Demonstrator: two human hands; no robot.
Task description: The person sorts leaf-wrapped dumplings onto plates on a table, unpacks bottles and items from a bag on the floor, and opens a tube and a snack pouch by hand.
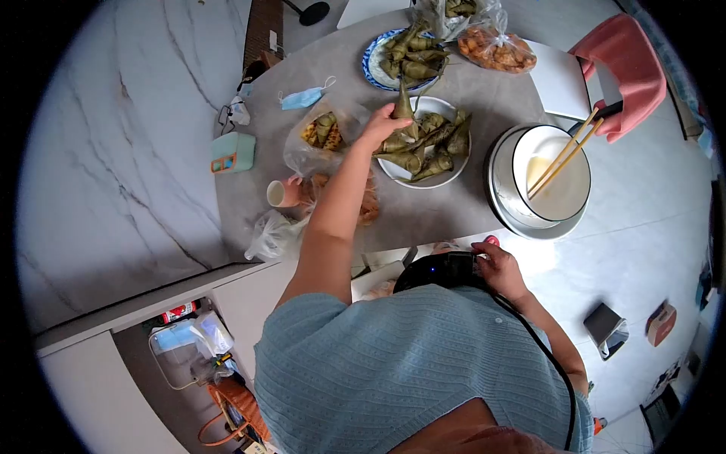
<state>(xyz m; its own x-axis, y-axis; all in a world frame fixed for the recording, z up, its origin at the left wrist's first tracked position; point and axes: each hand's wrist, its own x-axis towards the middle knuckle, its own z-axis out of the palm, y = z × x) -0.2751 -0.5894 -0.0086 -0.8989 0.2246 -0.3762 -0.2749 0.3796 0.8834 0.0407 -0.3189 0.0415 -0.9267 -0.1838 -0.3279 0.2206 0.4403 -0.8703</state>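
My left hand (388,125) is reaching over the table, its fingers closed around a leaf-wrapped zongzi (404,108). Directly beneath is a white bowl (463,171) heaped with more zongzi (457,140), strings trailing among them. Just behind it stands a blue-and-white plate (370,64) with another pile of zongzi (416,54). My right hand (501,271) is down at my waist, fingers curled beside a black device (435,272) with a small blue light. Whatever those fingers may grip is too small to make out.
A white pot (529,212) with chopsticks (563,161) stands at the table's right side. Left of the bowl are bagged food (324,133), a paper cup (281,194) and a blue mask (304,98). A pink chair (628,68) is at the far right.
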